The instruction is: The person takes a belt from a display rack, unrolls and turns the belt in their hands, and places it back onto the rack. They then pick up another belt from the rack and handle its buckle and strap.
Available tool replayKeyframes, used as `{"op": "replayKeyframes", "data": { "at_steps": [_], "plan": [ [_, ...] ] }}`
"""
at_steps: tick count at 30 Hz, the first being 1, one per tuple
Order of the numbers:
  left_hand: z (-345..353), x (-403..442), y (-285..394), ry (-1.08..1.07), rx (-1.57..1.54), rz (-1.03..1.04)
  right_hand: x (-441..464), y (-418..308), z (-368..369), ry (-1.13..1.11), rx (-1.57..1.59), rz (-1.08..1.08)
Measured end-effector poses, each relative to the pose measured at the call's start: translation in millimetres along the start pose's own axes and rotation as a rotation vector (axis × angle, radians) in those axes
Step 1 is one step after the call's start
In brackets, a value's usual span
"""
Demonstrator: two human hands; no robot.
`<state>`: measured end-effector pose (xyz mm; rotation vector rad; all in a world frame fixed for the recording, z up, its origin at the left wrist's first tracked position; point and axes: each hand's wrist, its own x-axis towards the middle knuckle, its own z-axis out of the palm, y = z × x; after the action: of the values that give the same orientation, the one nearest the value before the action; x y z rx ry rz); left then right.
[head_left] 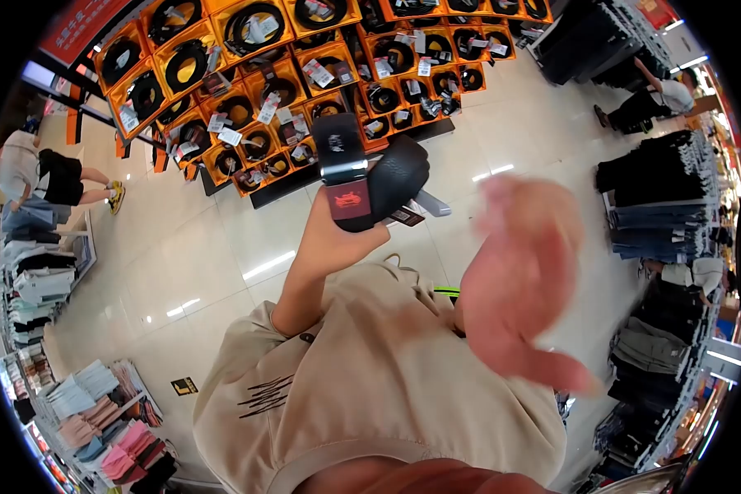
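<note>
The left hand [329,239] grips a coiled black belt [399,177], held up in front of the body with the thumb bent around its near side. A red label [350,201] shows on the coil, and a pale tag [434,203] sticks out to the right. The right hand [527,280] is raised near the camera and badly blurred; one digit stands well out from the palm, but whether the other fingers are straight or curled I cannot tell.

Below both hands, the wearer's beige shirt [370,370] fills the foreground. The floor [181,276] is pale, glossy tile streaked with reflected light, and a dark yellow-marked sticker [184,386] lies on it at lower left. Ahead rises a stand of orange boxes [127,118], many with coiled belts and white tags, beside a red sign [78,29]. Shirts [43,284] hang along the left side, jeans [646,226] along the right. A person in black shorts [58,177] is at far left; two more people [673,95] are among the right-hand racks.
</note>
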<state>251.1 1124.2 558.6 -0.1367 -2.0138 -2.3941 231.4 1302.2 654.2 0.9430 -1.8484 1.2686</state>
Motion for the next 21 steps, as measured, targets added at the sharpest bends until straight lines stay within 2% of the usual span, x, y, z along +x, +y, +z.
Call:
{"op": "replayKeyframes", "data": {
  "at_steps": [2, 5, 7, 8, 10, 12, 13, 15, 18, 21],
  "plan": [
    [-1, -1, 9, -0.025, 0.036, 0.018, -2, 18, 12, -0.061, -0.085, -0.026],
    [-3, -3, 7, -0.053, 0.059, 0.033, -22, 40, 22, -0.288, 0.023, 0.152],
    [-9, -5, 7, -0.083, 0.167, 0.04, -37, 47, 25, -0.275, 0.318, 0.358],
    [-12, -2, 5, -0.131, 0.155, 0.141, -42, 51, 24, -0.288, 0.337, 0.363],
    [-14, 1, 8, -0.228, 0.192, 0.171, -48, 61, 22, -0.31, 0.375, 0.371],
    [-15, 1, 13, -0.323, 0.232, 0.163, -53, 59, 23, -0.285, 0.367, 0.494],
    [-13, 1, 16, -0.295, 0.255, 0.187, -57, 59, 25, -0.271, 0.363, 0.556],
    [-6, -1, 18, -0.241, 0.296, 0.235, -67, 58, 33, -0.097, 0.357, 0.587],
    [-6, 3, 6, -0.295, 0.2, 0.187, -72, 51, 39, 0.119, 0.349, 0.613],
    [-8, 7, 11, -0.363, 0.289, 0.36, -76, 45, 40, 0.187, 0.384, 0.599]
  ]
}}
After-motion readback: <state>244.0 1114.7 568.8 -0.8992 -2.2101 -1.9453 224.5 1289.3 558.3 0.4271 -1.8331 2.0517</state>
